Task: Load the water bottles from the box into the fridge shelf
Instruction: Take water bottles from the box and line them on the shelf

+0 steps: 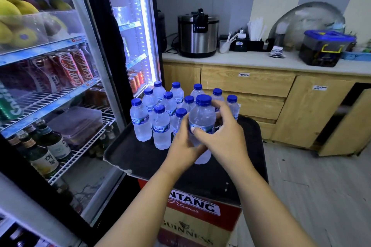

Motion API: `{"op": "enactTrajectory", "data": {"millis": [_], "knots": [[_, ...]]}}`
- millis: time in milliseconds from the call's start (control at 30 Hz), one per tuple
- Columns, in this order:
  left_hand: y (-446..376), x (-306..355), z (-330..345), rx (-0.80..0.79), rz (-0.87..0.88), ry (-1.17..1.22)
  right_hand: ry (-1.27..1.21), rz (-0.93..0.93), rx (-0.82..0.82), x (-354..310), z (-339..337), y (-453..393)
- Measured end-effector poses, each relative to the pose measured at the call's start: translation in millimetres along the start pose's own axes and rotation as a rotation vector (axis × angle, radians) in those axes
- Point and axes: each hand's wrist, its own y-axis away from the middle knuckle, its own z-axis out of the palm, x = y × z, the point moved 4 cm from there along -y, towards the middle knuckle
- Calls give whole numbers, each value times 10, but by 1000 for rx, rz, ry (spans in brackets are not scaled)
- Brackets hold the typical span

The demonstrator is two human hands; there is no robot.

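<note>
Several small clear water bottles (160, 126) with blue caps stand clustered on a black tray (136, 156), which rests on stacked cardboard boxes (192, 220). One water bottle (202, 116) is lifted slightly above the tray in front of the cluster. My left hand (183, 146) wraps its lower part from the left. My right hand (224, 132) grips its body from the right. To the left the fridge stands open, and a white wire shelf (60, 96) under the cola cans has bare space.
The open fridge door (128, 32) stands behind the tray. Fridge shelves hold fruit (12, 6), cola cans (70, 68), dark glass bottles (46, 150) and a plastic container (78, 122). A wooden counter (261, 62) with a rice cooker (197, 34) lies to the right.
</note>
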Motion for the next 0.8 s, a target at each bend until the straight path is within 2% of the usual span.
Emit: {"op": "enactTrajectory", "data": {"millis": [100, 200, 267, 333, 400, 633, 800], "knots": [[28, -58, -115, 59, -51, -40, -155, 14, -31, 110, 74, -85], [81, -115, -264, 127, -84, -91, -106, 86, 114, 459, 111, -227], [118, -148, -352, 167, -100, -80, -2, 171, 44, 699, 222, -285], [156, -174, -413, 202, -110, -75, -18, 223, -75, 871, 370, -297], [192, -193, -463, 237, -110, -75, -53, 218, -109, 946, 473, -295], [340, -206, -672, 322, -109, -70, -55, 163, 11, 940, 427, -267], [411, -179, -917, 394, -103, -63, -22, 95, 116, 603, 352, -75]]}}
